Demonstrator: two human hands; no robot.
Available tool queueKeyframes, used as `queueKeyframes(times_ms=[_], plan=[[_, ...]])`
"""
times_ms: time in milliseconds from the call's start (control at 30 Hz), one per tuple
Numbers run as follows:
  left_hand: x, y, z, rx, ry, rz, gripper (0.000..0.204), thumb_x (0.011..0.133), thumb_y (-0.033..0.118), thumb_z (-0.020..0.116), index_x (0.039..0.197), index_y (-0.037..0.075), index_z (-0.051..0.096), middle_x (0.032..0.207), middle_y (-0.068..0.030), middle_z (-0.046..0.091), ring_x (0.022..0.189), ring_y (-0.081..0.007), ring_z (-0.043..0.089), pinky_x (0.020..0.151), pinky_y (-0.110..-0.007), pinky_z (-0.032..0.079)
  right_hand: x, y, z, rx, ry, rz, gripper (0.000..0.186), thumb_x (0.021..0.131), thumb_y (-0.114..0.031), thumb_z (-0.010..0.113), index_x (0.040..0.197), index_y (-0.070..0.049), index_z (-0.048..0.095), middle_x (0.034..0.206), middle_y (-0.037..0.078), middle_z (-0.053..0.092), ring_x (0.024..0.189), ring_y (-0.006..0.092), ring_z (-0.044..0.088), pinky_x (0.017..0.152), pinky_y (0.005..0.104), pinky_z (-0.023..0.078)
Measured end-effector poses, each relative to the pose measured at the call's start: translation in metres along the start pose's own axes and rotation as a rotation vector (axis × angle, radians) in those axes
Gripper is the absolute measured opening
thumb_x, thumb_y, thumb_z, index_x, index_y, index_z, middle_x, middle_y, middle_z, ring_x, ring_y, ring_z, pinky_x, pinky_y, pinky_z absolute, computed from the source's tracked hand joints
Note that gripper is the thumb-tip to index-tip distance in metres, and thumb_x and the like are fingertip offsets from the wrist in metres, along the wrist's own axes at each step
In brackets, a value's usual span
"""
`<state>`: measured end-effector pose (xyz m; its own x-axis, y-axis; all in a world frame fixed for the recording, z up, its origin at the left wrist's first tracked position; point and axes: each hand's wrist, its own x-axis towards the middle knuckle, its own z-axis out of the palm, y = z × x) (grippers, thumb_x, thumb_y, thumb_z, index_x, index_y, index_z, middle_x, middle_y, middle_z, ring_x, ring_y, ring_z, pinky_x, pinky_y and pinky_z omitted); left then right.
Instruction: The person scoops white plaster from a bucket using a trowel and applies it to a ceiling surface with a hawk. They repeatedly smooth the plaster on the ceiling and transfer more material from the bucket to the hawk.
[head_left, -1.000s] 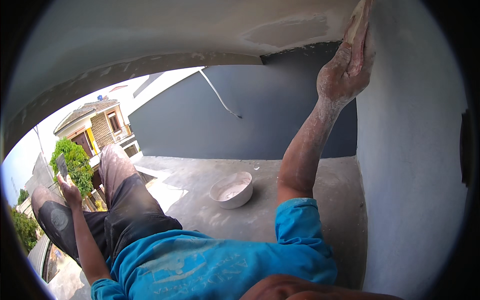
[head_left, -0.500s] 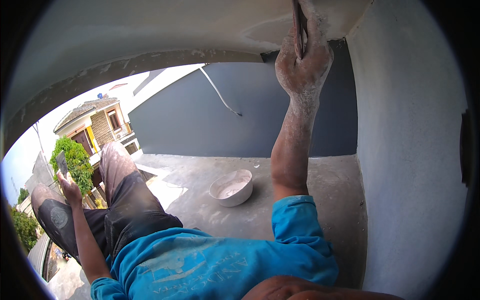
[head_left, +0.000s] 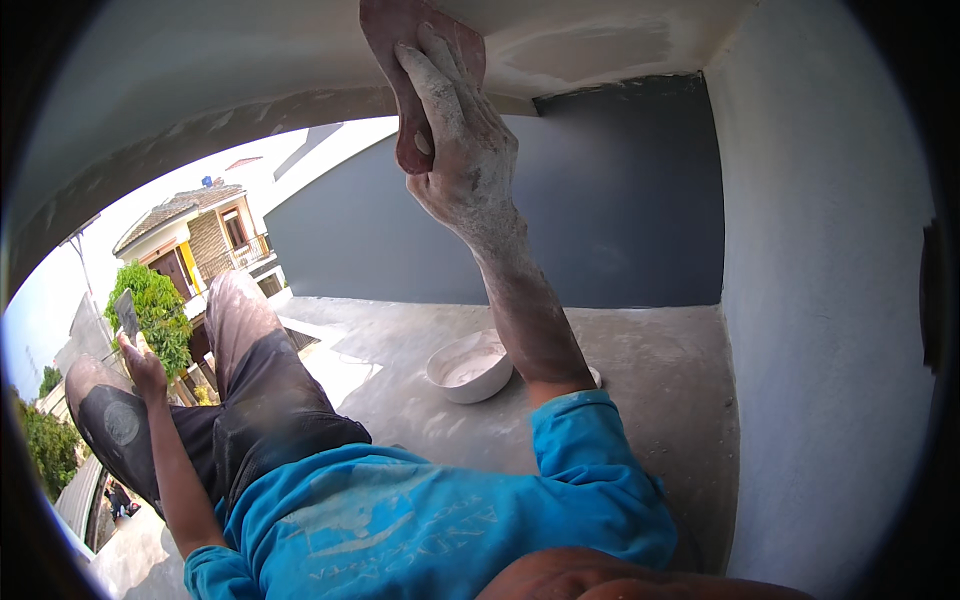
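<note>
My right hand (head_left: 462,150) is raised to the ceiling (head_left: 250,55), dusted white. It is closed round a flat reddish-brown putty spreader (head_left: 388,35) with a hole near its narrow end, fingers spread over its face. The spreader's wide end is up against or just under the ceiling; I cannot tell whether it touches. A smeared, darker patch (head_left: 590,50) shows on the ceiling to the right. Low at the left, my left hand (head_left: 146,368) is closed on a small grey putty knife (head_left: 126,312), its blade pointing up, near my knee.
A white bowl (head_left: 472,385) of pale putty stands on the grey concrete floor (head_left: 650,350), partly behind my right forearm. A dark grey wall (head_left: 620,210) is beyond, and a pale wall (head_left: 820,300) rises at the right. The left side opens onto a tree (head_left: 155,300) and a house (head_left: 190,235).
My right hand has swept left with the spreader, which has turned from edge-on to showing its flat face. The smeared patch on the ceiling is more exposed. My left hand has barely moved.
</note>
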<state>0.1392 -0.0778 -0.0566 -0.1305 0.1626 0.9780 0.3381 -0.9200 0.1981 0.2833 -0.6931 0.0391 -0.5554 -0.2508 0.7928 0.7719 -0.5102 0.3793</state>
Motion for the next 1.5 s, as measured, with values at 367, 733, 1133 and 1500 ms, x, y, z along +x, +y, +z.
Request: queueKeyframes(times_ms=[367,733,1133,1500], plan=[[-0.001,0.028,-0.007,-0.037,0.030,-0.032,0.048,0.096,0.013,0.043,0.136,-0.009,0.031,0.139,-0.0290,0.039,0.131,-0.0401,0.036,0.110,-0.042,0.028,0.019,-0.005,-0.026,0.055,0.186,0.177,0.042,0.093,0.000,0.044,0.135,0.004,0.041,0.093,0.013,0.060,0.057,0.0075,0.054,0.047,0.0213,0.047],[0.000,0.003,0.003,0.042,0.067,0.054,0.046,0.097,0.015,0.042,0.136,-0.005,0.031,0.138,-0.0298,0.039,0.130,-0.0400,0.039,0.106,-0.042,0.033,0.024,-0.099,0.061,0.226,0.159,-0.054,0.058,0.079,-0.010,0.063,0.132,-0.001,0.042,0.134,0.032,0.042,0.122,0.0471,0.046,0.101,0.0528,0.041],[0.000,0.168,-0.066,-0.585,-0.509,-0.070,0.038,0.098,0.023,0.048,0.127,-0.002,0.047,0.092,-0.0117,0.062,0.078,-0.0151,0.059,0.070,-0.029,0.048,-0.066,-0.039,-0.024,1.007,0.725,0.748,0.035,0.073,-0.001,0.059,0.108,0.000,0.056,0.103,0.009,0.059,0.095,0.0198,0.060,0.083,0.0348,0.052],[-0.024,0.353,-0.146,-0.968,-0.883,0.285,0.031,0.098,0.031,0.048,0.096,0.000,0.052,0.069,-0.0073,0.057,0.057,-0.0121,0.053,0.053,-0.028,0.044,-0.106,-0.050,0.009,0.455,0.759,0.472,0.026,0.082,0.001,0.061,0.108,0.000,0.056,0.104,0.018,0.054,0.099,0.0278,0.057,0.076,0.0320,0.056]])
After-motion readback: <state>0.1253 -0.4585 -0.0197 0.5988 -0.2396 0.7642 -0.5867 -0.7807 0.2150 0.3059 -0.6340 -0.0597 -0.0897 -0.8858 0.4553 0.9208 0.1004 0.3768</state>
